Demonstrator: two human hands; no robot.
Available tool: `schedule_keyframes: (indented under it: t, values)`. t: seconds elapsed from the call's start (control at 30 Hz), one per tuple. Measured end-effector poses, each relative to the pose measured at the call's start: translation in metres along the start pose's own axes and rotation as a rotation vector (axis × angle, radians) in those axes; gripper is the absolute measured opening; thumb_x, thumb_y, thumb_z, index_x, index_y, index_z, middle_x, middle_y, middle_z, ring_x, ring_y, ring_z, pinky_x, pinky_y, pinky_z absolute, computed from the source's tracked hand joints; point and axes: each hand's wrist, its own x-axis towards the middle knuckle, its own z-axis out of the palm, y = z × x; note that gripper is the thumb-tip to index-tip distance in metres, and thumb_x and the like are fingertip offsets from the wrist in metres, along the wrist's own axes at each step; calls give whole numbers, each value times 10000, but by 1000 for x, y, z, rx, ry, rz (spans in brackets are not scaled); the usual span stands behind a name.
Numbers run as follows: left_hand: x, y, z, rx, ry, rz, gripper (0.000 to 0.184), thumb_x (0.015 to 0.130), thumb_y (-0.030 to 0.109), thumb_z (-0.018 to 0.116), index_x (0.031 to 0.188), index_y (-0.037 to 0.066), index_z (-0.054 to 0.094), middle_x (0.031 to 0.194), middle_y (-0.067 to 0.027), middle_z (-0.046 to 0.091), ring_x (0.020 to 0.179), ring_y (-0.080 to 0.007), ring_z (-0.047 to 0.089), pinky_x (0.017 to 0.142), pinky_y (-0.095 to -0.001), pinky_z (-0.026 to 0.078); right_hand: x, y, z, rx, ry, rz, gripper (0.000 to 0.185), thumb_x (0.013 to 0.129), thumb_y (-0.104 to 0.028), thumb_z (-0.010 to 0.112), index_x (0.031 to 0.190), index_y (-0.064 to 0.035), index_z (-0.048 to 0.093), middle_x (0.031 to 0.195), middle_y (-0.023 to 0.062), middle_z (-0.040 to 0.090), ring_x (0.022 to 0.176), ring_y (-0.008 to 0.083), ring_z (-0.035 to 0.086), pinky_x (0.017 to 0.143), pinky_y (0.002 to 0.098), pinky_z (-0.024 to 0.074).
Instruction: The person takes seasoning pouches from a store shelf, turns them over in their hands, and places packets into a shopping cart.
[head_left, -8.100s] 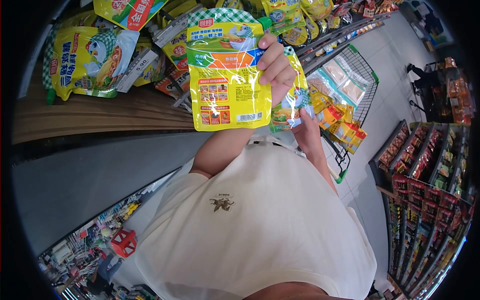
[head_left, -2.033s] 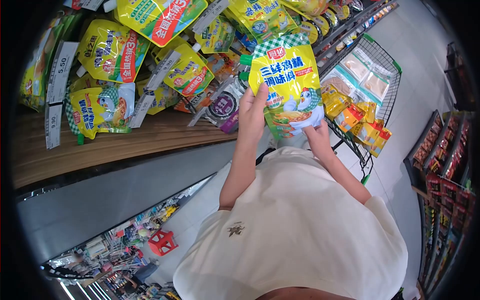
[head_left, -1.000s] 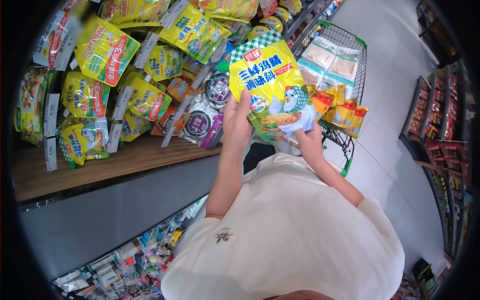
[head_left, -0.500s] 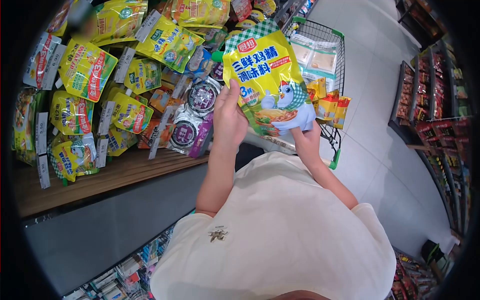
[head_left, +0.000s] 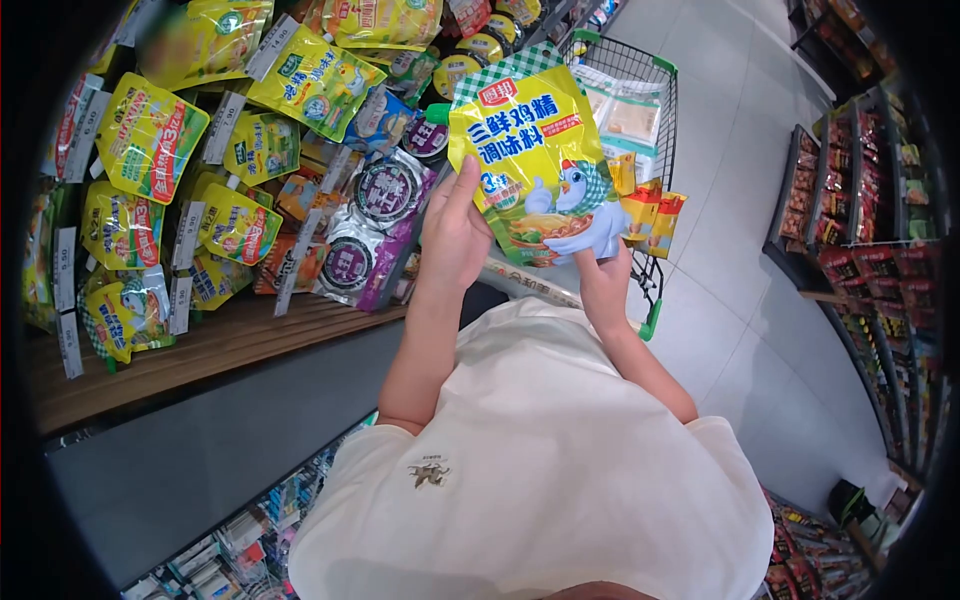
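Note:
A yellow and green seasoning pouch with Chinese lettering, a cartoon chicken and a green spout cap is held up in front of my chest, its printed front towards me. My left hand grips its left edge, thumb on the front and the other fingers behind, out of sight. At the lower right corner, my right hand pinches the pouch, with part of its fingers hidden behind it. Just beyond the pouch stands a shopping cart with packets inside.
To the left, a wooden shelf carries hanging yellow seasoning pouches, silver and purple packs and price tags. Tiled floor runs along the right, with racks of red packets beyond it.
The shelf goods have shifted slightly left in view, and the cart a little too. Both hands keep their hold on the pouch, which has barely moved.

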Motion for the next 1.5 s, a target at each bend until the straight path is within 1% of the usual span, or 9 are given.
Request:
schedule_keyframes:
  t: [0.33,0.57,0.67,0.77,0.87,0.9,1.0,1.4,1.5]
  values:
    - [3,-16,-1,-50,33,-12,385,1023,270,466,1297,0,472,1258,-102,592,1137,-170,583,977,-340,452,-1,-6,-10,17,29,47,309,917,-93,628,1181,48,547,1095,67,629,989,113,587,884,272,455]
    - [3,-17,-2,-46,130,21,354,1019,268,473,1248,1,514,1217,-93,617,1096,-164,604,954,-331,470,-2,-14,-12,-36,21,11,300,942,-199,636,1128,29,574,1032,47,633,925,93,570,834,255,449]
    - [6,-20,-6,-26,150,36,379,1024,272,453,1301,15,479,1278,-106,583,1154,-195,579,1006,-368,445,-5,-13,-19,-88,12,18,277,961,-236,608,1101,0,572,998,15,615,884,71,538,802,242,433]
    - [12,-25,-11,-40,275,69,339,1017,282,468,1231,21,509,1157,-95,616,1048,-204,605,934,-350,485,-8,-13,-17,-75,50,27,256,963,-253,606,1060,-18,575,944,-5,597,837,54,512,757,226,418]
    - [17,-45,-69,-631,-377,-148,251,995,251,503,1095,21,524,927,-65,580,811,-178,576,754,-318,506,-9,-11,-16,-17,78,33,222,958,-237,613,1020,-26,583,912,-11,591,809,46,506,728,216,415]
    - [10,-42,-52,-718,-325,-106,273,971,276,523,1049,18,482,782,-57,485,672,-177,494,638,-305,473,-10,-8,-17,11,80,40,220,951,-228,623,1009,-18,592,911,-6,599,809,48,513,730,218,424]
    - [8,-43,-51,-863,-478,-86,213,985,249,478,981,42,432,706,-51,475,594,-170,502,568,-284,433,-13,-4,-16,44,91,50,210,941,-213,634,996,-13,601,910,-4,606,809,48,520,733,220,433]
    - [-25,-23,-52,-918,-547,-68,135,996,176,425,916,67,429,661,-58,489,550,-172,522,527,-285,411,-15,8,4,165,80,37,226,894,-225,697,948,-29,599,884,-6,605,785,58,524,721,223,423]
    - [-30,-17,-59,-912,-570,-66,149,993,192,439,916,66,424,662,-63,486,549,-174,514,530,-289,406,-17,9,10,202,0,73,278,868,-164,721,1052,-11,579,947,17,620,831,73,566,759,236,465]
